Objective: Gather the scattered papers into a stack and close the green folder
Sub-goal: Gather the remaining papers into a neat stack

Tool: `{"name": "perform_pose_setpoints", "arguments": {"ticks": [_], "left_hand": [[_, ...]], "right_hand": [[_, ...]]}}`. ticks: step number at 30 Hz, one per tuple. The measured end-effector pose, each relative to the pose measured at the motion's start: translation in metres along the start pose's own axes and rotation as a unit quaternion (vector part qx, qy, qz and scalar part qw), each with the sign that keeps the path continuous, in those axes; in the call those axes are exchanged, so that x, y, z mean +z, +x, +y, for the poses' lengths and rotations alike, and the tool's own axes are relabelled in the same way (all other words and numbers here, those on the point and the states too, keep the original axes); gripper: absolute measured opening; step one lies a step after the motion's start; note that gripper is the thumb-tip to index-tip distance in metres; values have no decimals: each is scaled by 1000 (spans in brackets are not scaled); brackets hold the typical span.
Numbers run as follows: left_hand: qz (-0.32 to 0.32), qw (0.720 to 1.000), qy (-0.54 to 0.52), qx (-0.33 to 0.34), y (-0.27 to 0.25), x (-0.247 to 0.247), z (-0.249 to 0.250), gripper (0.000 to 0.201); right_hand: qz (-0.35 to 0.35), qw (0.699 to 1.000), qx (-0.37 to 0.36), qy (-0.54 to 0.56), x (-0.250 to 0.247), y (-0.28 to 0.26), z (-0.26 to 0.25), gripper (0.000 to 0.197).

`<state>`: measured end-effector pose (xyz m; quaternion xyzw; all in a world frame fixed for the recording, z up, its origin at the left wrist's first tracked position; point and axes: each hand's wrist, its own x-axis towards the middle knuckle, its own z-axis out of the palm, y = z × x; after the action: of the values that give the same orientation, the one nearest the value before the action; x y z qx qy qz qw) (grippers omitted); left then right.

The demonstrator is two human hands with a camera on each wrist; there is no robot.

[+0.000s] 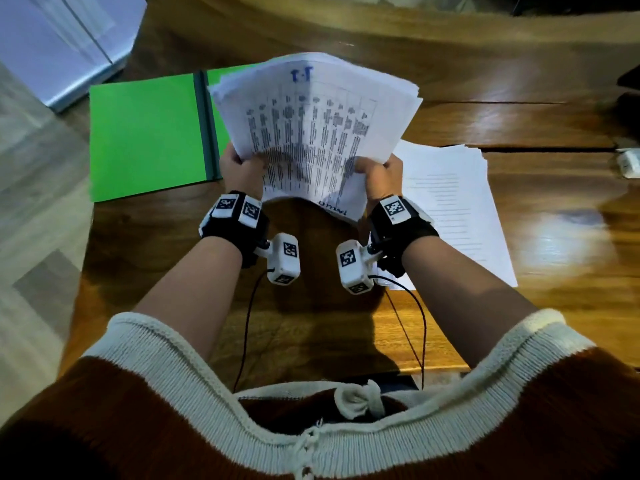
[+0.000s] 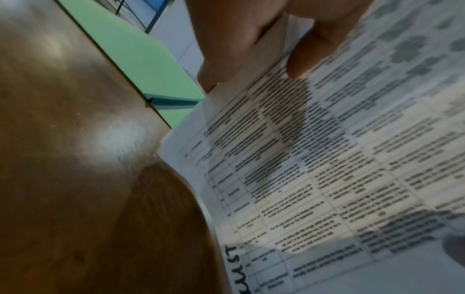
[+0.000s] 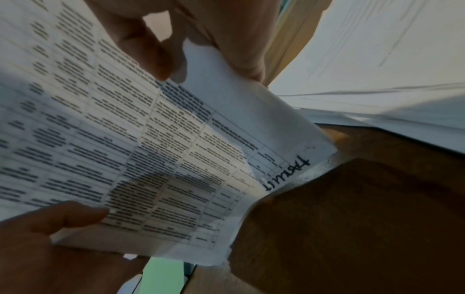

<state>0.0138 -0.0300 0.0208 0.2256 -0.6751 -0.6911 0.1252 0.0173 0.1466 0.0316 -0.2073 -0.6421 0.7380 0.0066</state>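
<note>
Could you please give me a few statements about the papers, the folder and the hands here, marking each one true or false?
1. Both hands hold the bundle of papers: the left hand at one side, the right hand at the other. True.
2. The green folder is closed. False: it lies open on the table.
3. More papers lie on the table to the right of the right hand. True.
4. The held bundle lies flat on the table. False: it is lifted and tilted, its far end over the folder.
5. The top sheet is blank. False: it carries a printed table and handwriting.
</note>
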Motion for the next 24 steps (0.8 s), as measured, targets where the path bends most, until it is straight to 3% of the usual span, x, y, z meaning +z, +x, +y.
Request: {"name": "perform_pose_setpoints", "arguments": {"ticks": [3,8,12,14,17,19,21,24], "left_hand": [[25,999,18,38,2,0,-3,16],[-30,986,165,21,-1,1,-24,31],[-37,948,289,124,1,24,3,9],[-39,943,302,138,2,43,20,15],[-85,939,331,44,-4,77,25,32],[-136,926,350,-35,-16,100,10,37],[-169,919,350,-71,-33,120,-7,37],[-206,903,362,-109,-52,150,-27,37]], "right_hand": [[-20,1000,-1,-18,1,0,2,18],[3,999,-15,-39,-6,8,20,28],[31,998,-27,-54,-24,29,-3,30],[45,991,-17,-125,-42,45,-17,24],[69,971,23,-227,-80,69,-27,33],[76,946,41,-312,-112,80,-29,27],[73,918,71,-383,-142,84,-26,21],[80,892,104,-433,-179,88,-19,42]]}}
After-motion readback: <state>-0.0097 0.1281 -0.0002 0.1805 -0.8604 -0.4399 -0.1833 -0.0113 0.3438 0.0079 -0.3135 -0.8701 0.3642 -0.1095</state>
